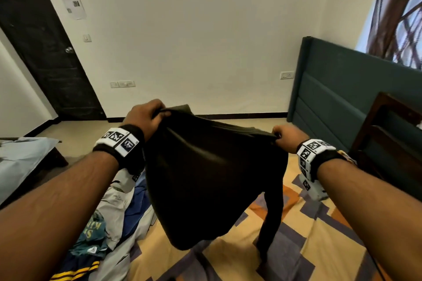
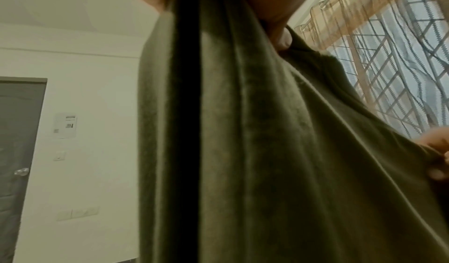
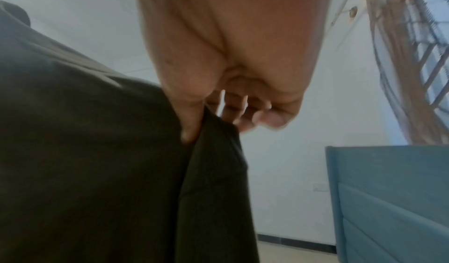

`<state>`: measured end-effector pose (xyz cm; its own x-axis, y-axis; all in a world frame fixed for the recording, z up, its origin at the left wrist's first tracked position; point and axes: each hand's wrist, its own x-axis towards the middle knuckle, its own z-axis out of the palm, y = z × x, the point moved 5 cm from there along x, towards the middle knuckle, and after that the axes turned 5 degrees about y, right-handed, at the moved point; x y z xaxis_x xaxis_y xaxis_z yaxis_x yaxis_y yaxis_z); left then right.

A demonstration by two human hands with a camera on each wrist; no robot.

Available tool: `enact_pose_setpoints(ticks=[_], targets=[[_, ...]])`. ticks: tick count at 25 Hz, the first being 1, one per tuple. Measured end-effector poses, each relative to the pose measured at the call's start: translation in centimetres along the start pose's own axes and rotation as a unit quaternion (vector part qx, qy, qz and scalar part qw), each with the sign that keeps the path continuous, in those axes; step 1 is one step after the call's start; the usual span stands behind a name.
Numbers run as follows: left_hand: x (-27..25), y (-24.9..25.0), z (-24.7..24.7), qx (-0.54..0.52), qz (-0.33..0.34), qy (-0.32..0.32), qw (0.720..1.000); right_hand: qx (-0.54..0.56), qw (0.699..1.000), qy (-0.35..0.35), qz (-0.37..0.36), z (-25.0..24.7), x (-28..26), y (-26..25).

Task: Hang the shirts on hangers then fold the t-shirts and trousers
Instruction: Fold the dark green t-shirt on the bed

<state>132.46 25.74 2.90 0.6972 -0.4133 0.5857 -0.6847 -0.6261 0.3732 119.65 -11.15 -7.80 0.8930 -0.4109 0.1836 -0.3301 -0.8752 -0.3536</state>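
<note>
While hanging above the bed point(image 1: 319, 246), dark garment point(image 1: 205, 178) is gripped by 2 hands.

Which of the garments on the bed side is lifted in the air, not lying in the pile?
The dark olive garment: the left hand and right hand grip its top edge, and it hangs above the bedsheet. The others lie heaped in the pile.
</note>
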Motion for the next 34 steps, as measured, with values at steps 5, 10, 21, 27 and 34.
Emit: enact_pose_setpoints(ticks=[5,10,21,27,34], targets=[[-5.4,-4.6,4.9,0.077,-0.047,-0.154,0.984,0.036,0.987,0.050,0.147,2.5,-4.4,1.4],[-11.6,-6.3,9.7,-0.043,-0.195,-0.143,0.969,0.045,0.971,0.087,0.220,3.0,-8.7,5.0],[-16.7,7.3,17.7,-0.045,-0.111,-0.227,0.966,0.530,0.633,0.191,0.531,6.4,-17.2,16.8],[-19.6,18.1,23.3,-0.231,-0.199,-0.154,0.940,0.653,0.608,0.333,0.305,-4.5,-8.7,22.8],[-24.3,11.3,29.2,-0.302,-0.401,-0.068,0.862,0.420,0.893,0.082,0.136,3.0,5.4,12.6]])
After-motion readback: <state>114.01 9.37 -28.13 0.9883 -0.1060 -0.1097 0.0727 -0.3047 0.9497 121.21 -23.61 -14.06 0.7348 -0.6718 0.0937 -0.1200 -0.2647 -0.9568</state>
